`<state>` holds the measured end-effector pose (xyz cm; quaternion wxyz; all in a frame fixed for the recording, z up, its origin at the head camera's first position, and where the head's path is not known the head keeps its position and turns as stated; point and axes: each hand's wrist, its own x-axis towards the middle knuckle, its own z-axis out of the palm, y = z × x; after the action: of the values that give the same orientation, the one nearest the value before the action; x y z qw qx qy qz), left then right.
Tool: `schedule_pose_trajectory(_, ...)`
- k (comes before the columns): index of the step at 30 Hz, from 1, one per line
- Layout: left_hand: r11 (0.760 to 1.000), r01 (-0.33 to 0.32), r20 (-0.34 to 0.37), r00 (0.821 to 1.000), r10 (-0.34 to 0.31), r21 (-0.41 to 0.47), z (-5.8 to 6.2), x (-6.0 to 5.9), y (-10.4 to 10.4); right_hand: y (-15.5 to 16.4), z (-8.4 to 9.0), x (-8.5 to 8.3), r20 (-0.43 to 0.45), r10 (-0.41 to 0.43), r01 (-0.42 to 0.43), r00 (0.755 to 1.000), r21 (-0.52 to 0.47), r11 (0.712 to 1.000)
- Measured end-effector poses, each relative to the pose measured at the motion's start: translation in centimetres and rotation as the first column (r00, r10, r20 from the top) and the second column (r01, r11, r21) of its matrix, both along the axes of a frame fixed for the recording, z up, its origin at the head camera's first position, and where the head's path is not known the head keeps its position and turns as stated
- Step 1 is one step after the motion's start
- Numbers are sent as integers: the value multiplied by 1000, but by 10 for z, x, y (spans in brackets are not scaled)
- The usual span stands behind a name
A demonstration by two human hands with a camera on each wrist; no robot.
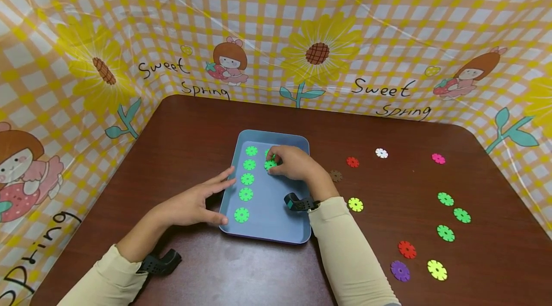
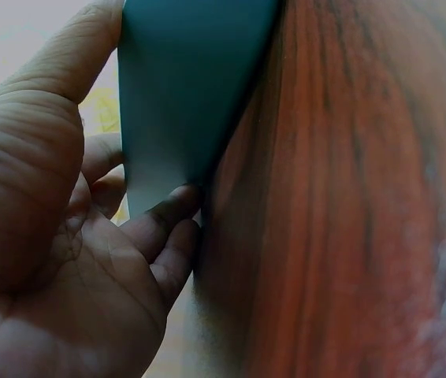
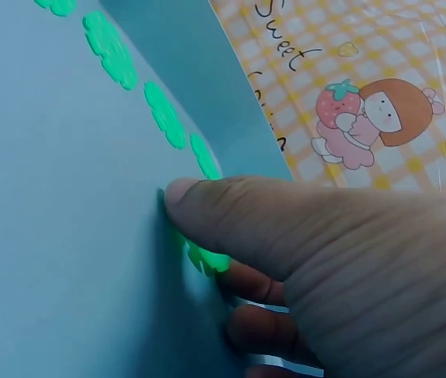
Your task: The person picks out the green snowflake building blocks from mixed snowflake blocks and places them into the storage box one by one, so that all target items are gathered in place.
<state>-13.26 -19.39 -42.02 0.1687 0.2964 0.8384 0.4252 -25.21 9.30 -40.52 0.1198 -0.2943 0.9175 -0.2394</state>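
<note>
A blue rectangular tray point(image 1: 284, 220) lies on the table, with a column of several green notched discs point(image 1: 246, 194) along its left side. My right hand point(image 1: 293, 162) reaches inside the tray and pinches a green notched disc point(image 1: 270, 165) between thumb and fingers, low over the tray floor. Another green disc point(image 1: 268, 153) shows just beyond it, partly covered by the fingers. In the right wrist view, the thumb point(image 3: 199, 206) hides part of the pinched disc. My left hand point(image 1: 194, 203), fingers spread and fairly straight, touches the outside of the tray's left wall point(image 2: 183, 87).
Right of the tray lie loose notched discs: brown point(image 1: 336, 175), red point(image 1: 352, 162), white point(image 1: 381, 153), pink point(image 1: 438, 158), yellow point(image 1: 355, 204), purple point(image 1: 400, 271) and several green point(image 1: 446, 199). A checked cloth point(image 1: 267, 18) rises behind and beside the brown table point(image 1: 194, 124).
</note>
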Motion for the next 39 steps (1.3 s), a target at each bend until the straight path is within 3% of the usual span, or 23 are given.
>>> schedule_pose_trajectory(17, 1000, 11, -5, 1000, -11, 3, -2, 0, 2, 2, -1, 4, 13, -11, 11, 1000, 14, 1000)
schedule_pose_trajectory(39, 1000, 8, -11, 1000, -8, 6, -2, 0, -1, 2, 2, 2, 38, -14, 16, 999, -53, 998)
